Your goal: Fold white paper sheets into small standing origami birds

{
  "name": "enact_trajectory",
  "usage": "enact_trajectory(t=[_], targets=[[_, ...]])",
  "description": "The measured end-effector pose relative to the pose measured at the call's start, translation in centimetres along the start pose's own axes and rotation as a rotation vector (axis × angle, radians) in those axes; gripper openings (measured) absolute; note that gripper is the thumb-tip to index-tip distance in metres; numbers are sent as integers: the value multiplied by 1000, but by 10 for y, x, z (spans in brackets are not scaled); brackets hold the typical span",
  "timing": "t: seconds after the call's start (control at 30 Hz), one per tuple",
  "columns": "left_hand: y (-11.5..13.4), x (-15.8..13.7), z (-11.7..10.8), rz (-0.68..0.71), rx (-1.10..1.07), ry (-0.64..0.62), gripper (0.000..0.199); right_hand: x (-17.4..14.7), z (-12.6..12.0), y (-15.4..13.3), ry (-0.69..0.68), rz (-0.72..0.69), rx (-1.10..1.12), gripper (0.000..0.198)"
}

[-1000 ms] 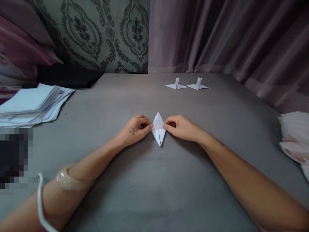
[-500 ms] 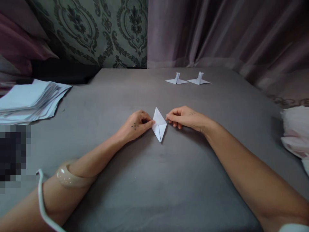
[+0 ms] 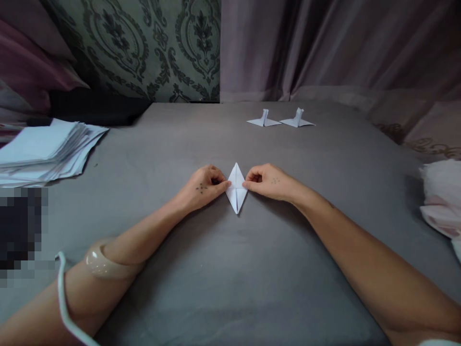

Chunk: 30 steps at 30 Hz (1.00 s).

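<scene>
A blocky dark patch [image 3: 21, 226] masked something at the left edge, where the stack of paper [image 3: 43, 142] was also cut off; pale cloth [image 3: 444, 190] ran out of view at the right. The underside of the folded paper [image 3: 236, 185] was hidden. This white diamond lay on the grey surface [image 3: 230, 288] between the hands: the left hand [image 3: 201, 187] pinched its left corner, and the right hand [image 3: 272, 181] pinched its right corner. A white cord [image 3: 63, 295] crossed over the left forearm [image 3: 147, 235], which wore a glossy bangle [image 3: 108, 268]. Well beyond the hands, two folded paper figures [image 3: 298, 119] stood side by side near the purple curtain [image 3: 259, 53]; black cloth [image 3: 101, 108] lay behind the stack.
</scene>
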State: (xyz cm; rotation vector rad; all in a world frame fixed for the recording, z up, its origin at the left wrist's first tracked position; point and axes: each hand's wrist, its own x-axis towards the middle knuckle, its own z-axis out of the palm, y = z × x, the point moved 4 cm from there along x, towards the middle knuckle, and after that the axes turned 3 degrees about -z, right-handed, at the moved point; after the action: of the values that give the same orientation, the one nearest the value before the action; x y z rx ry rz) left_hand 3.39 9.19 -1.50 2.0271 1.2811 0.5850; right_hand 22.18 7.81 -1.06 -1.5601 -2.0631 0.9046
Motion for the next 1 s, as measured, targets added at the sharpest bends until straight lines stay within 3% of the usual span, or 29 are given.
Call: enact_trajectory(t=[0.33, 0.53, 1.0], targets=[[-3, -2, 3, 2, 14, -10, 17, -2, 2, -6, 31, -11, -128, 13], [-7, -4, 6, 39, 114, 94, 24, -5, 3, -8, 48, 21, -183, 9], [-9, -1, 6, -37, -91, 69, 20, -9, 7, -5, 84, 3, -56, 16]])
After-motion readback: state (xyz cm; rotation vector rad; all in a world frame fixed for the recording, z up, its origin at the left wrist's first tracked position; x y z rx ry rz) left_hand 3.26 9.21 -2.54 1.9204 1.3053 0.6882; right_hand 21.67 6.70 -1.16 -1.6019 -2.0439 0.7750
